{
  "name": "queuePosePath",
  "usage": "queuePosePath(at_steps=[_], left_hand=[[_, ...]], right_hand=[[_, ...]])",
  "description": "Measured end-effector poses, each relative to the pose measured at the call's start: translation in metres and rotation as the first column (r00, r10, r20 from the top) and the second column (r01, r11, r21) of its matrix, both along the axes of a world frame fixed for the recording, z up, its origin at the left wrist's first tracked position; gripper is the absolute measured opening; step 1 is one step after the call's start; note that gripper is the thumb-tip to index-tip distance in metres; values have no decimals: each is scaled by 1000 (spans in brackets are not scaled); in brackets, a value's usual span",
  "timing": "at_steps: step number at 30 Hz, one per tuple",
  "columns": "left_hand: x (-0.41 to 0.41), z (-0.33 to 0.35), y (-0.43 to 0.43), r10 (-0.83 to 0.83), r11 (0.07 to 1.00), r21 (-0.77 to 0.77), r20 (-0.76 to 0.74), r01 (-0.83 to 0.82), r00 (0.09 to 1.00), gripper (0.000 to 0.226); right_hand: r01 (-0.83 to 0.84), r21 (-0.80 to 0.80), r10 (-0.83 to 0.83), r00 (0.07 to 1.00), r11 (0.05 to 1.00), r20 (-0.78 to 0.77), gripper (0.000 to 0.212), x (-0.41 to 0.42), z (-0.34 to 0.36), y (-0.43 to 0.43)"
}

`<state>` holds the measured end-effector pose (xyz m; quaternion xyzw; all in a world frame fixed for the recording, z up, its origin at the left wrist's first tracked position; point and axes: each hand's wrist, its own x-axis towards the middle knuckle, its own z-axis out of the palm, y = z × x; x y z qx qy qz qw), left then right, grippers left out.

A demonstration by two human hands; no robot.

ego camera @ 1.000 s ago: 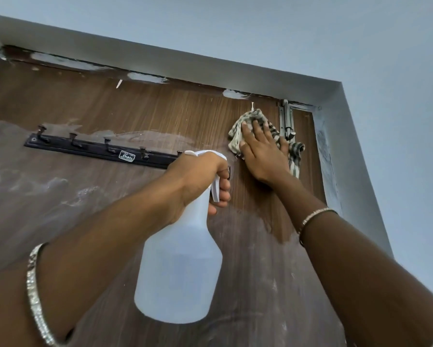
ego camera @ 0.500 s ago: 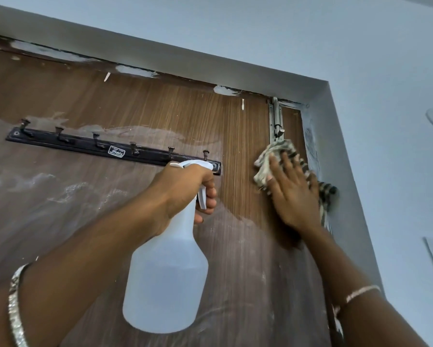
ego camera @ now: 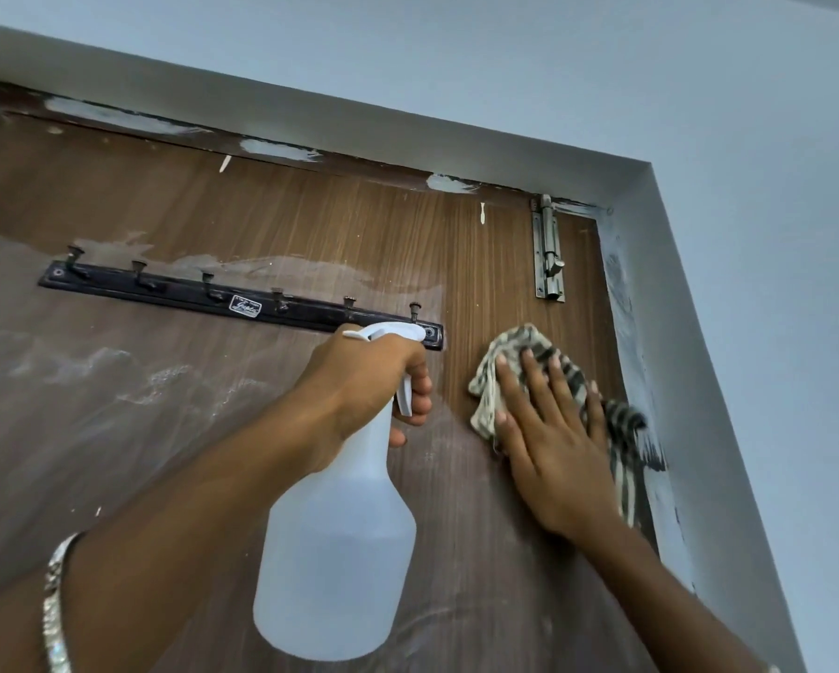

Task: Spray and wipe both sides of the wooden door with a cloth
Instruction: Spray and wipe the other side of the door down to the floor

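Note:
The wooden door (ego camera: 311,225) fills the view, brown at the top and dusty grey lower down. My left hand (ego camera: 364,381) grips the neck of a white spray bottle (ego camera: 335,565), fingers curled round its trigger, nozzle toward the door. My right hand (ego camera: 548,454) presses flat, fingers straight, on a striped cloth (ego camera: 505,357) against the door near its right edge. Part of the cloth hangs below my palm at the frame.
A black hook rail (ego camera: 175,293) with several hooks runs across the door at the left. A metal slide bolt (ego camera: 548,255) sits at the top right corner. The grey door frame (ego camera: 689,381) borders the right edge, with pale wall beyond.
My right hand has slid the cloth down the door's right edge, from beside the bolt to well below it. The left hand keeps the bottle in about the same place.

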<state>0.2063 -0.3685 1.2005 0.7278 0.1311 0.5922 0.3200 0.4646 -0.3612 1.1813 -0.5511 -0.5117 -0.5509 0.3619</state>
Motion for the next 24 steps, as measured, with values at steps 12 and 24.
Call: queuePosePath(at_steps=[12, 24], left_hand=[[-33, 9, 9, 72, 997, 19, 44, -73, 996, 23], [-90, 29, 18, 245, 969, -31, 57, -244, 968, 21]], right_hand=[[62, -226, 19, 941, 972, 338, 52, -80, 167, 33], [54, -312, 24, 970, 948, 242, 47, -52, 176, 15]])
